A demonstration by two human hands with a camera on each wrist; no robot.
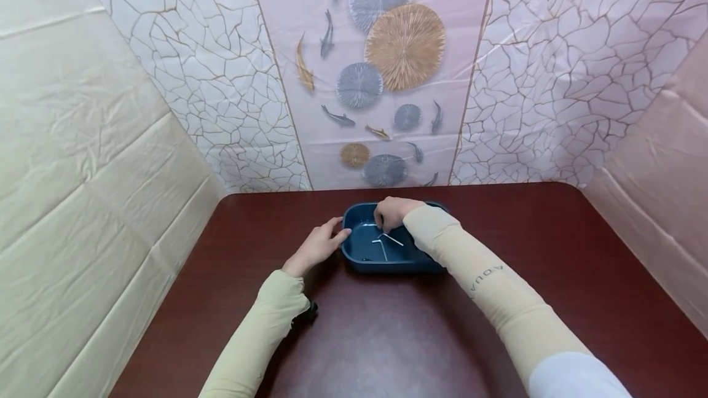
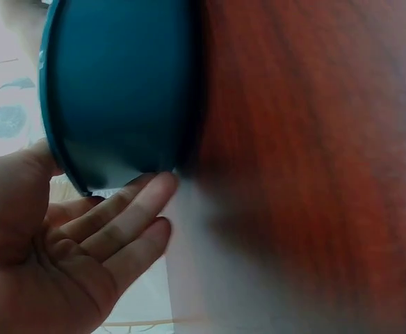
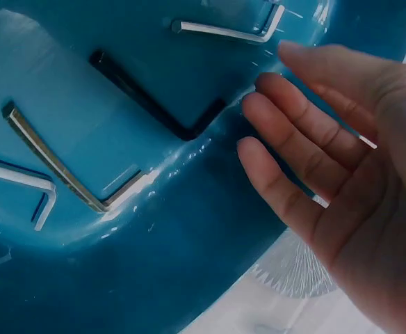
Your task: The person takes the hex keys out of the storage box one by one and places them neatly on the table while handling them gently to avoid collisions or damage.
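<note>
A blue plastic basin [image 1: 409, 267] sits toward the back of the table and contains several L-shaped hex keys. At its left side, my left hand [image 1: 318, 244] holds the rim, thumb over the edge and fingers against the outer wall [image 2: 119, 83]. My right hand [image 1: 391, 212] reaches down inside. The right wrist view shows its fingers [image 3: 286, 184] extended and apart, with nothing visibly held. Near the thumb lies a silver hex key [image 3: 224, 31]. Beyond the fingertips are a black hex key [image 3: 144, 101], a brass-toned hex key [image 3: 53, 156] and another silver one [image 3: 19, 176].
The dark red-brown table [image 1: 376, 336] extends around the basin. Behind it stands a patterned wall covering [image 1: 381, 134], and cream padded panels [image 1: 110, 201] flank the table. A small dark object [image 1: 312, 311] shows by the left wrist.
</note>
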